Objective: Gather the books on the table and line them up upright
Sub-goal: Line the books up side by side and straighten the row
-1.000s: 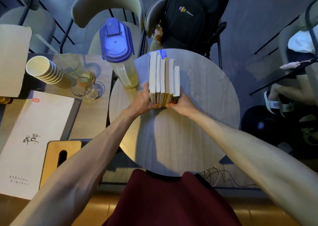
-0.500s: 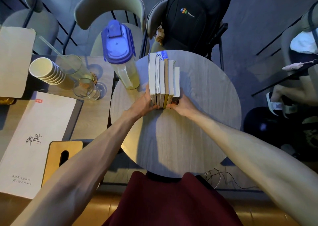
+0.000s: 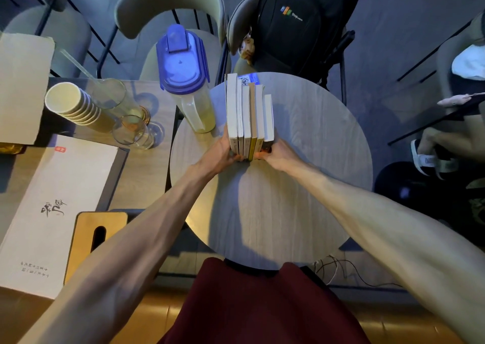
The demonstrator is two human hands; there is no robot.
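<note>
Several books (image 3: 249,113) stand upright in a tight row on the round grey table (image 3: 301,186), their page edges facing up. My left hand (image 3: 223,152) grips the near left end of the row, thumb against the outer book. My right hand (image 3: 275,153) grips the near right end, fingers curled around the shortest book. The two hands squeeze the row between them. A small card with a QR code (image 3: 248,79) lies behind the books.
A clear pitcher with a blue lid (image 3: 187,81) stands just left of the books. On the adjoining wooden table sit stacked paper cups (image 3: 70,105), glasses (image 3: 131,131) and a white menu (image 3: 52,207). A black backpack (image 3: 301,23) rests on a chair behind.
Both hands stay clamped on the row's near end. The view shifts slightly; the books look about where they were.
</note>
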